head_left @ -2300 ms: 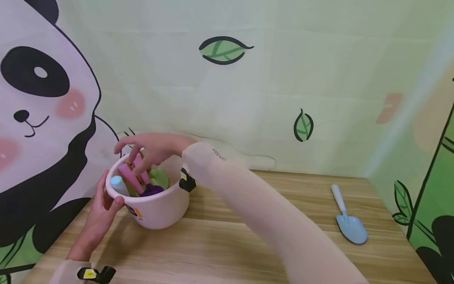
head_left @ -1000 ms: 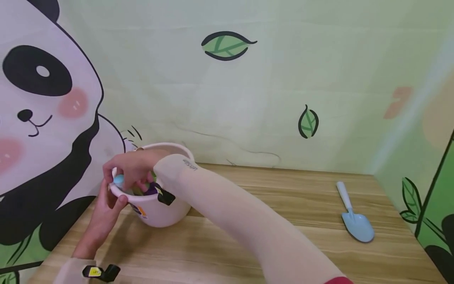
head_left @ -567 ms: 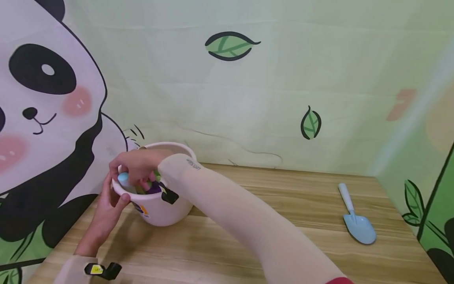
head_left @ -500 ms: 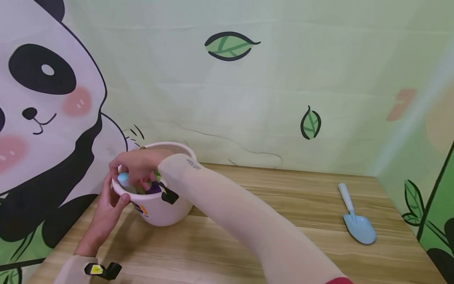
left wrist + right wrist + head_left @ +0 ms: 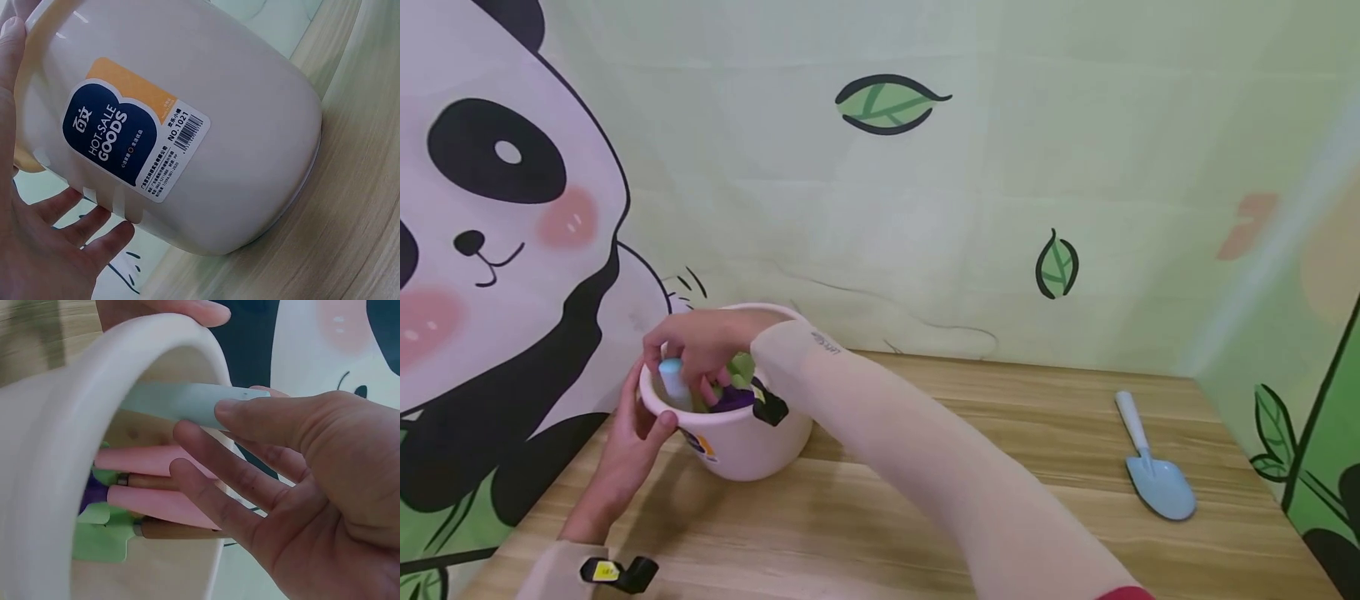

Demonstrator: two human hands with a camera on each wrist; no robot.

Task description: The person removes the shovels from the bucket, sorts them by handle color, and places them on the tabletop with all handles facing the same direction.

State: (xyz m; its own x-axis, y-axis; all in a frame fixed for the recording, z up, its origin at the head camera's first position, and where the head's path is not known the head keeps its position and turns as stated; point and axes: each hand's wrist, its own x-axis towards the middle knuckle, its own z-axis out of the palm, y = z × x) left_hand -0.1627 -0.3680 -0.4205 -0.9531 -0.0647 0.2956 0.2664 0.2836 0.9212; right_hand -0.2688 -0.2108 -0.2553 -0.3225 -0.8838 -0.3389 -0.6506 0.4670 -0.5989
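My left hand (image 5: 632, 442) grips the near left rim of a white plastic bucket (image 5: 745, 446), thumb in front and fingers along the side. The bucket's sticker (image 5: 131, 131) shows in the left wrist view. Over the bucket's mouth, my right hand (image 5: 700, 342) pinches a light blue handle (image 5: 181, 403) between thumb and index finger; the handle's lower end is hidden inside. Beside it in the bucket lie pink handles (image 5: 150, 459), wooden handles (image 5: 175, 528), a green blade (image 5: 103, 540) and a purple part (image 5: 733, 400).
A light blue hand trowel (image 5: 1157, 483) lies on the right of the wood-grain table (image 5: 880, 533), handle pointing away. Behind the table hangs a pale green backdrop (image 5: 910, 217) with a printed panda (image 5: 497, 217) and leaves.
My right hand has come down from above the pink handles to the light blue handle, pinched it and just now lifted slightly with it. The left hand keeps its grip on the rim.
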